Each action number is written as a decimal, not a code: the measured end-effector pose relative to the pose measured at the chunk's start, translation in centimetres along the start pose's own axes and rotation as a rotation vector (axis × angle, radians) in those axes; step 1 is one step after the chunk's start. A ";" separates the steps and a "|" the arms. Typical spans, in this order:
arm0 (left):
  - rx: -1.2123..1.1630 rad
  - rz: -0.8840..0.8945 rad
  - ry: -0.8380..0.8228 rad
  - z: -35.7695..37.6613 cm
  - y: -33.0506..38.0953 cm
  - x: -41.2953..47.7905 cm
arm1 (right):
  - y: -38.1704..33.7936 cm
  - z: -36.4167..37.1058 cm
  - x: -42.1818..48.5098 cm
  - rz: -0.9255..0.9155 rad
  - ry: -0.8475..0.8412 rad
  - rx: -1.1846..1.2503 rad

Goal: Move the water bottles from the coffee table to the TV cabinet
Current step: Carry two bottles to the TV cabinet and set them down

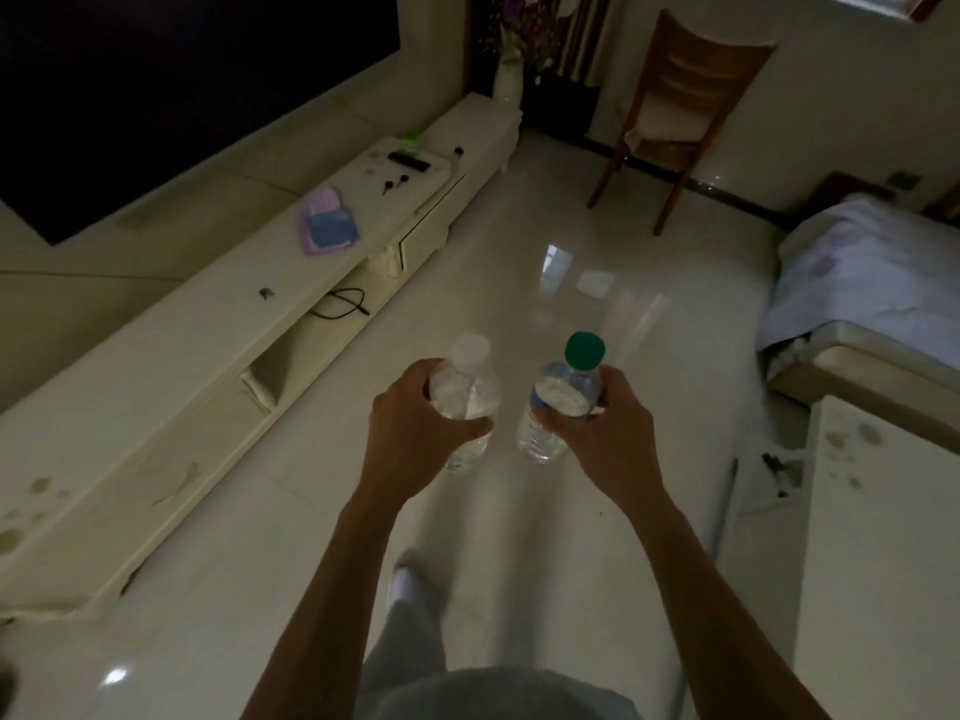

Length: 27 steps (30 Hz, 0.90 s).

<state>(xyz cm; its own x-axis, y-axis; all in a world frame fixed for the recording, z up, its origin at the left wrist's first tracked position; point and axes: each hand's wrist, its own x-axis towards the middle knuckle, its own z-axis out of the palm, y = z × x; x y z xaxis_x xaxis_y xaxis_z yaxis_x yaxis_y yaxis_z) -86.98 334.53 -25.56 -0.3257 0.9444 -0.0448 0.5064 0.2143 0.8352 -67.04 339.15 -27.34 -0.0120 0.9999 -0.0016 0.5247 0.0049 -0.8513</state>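
Observation:
My left hand (410,439) grips a clear water bottle with a white cap (466,392), held upright over the tiled floor. My right hand (605,439) grips a second clear water bottle with a green cap and a blue label (558,397). Both bottles are side by side at mid-frame, a small gap between them. The long cream TV cabinet (171,376) runs along the left, below the dark TV screen (156,85). The white coffee table (883,537) stands at the right edge, behind my right arm.
On the cabinet lie a purple and blue cloth (328,227), a black cable (340,304), a black remote (409,161) and small dark items. A wooden chair (675,116) stands ahead, a sofa with a pale cover (862,272) at right, a white vase (506,80) at the cabinet's far end.

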 end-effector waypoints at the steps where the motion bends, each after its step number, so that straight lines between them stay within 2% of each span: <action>1: 0.003 0.008 -0.018 -0.5 -0.1 1.4 | -0.6 0.6 1.0 0.003 0.014 -0.007; 13: -0.009 0.057 -0.103 -3.2 0.6 14.5 | -4.8 3.9 11.0 0.043 0.100 -0.011; 27: -0.004 0.042 -0.073 4.0 5.7 29.3 | -2.0 1.4 29.0 -0.025 0.043 0.005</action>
<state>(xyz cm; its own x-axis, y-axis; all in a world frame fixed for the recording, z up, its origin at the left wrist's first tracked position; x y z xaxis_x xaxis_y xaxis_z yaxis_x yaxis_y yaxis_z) -90.44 364.40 -24.33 -0.2453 0.9682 -0.0496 0.5150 0.1735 0.8394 -69.60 368.16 -26.39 0.0115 0.9991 0.0416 0.5207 0.0295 -0.8532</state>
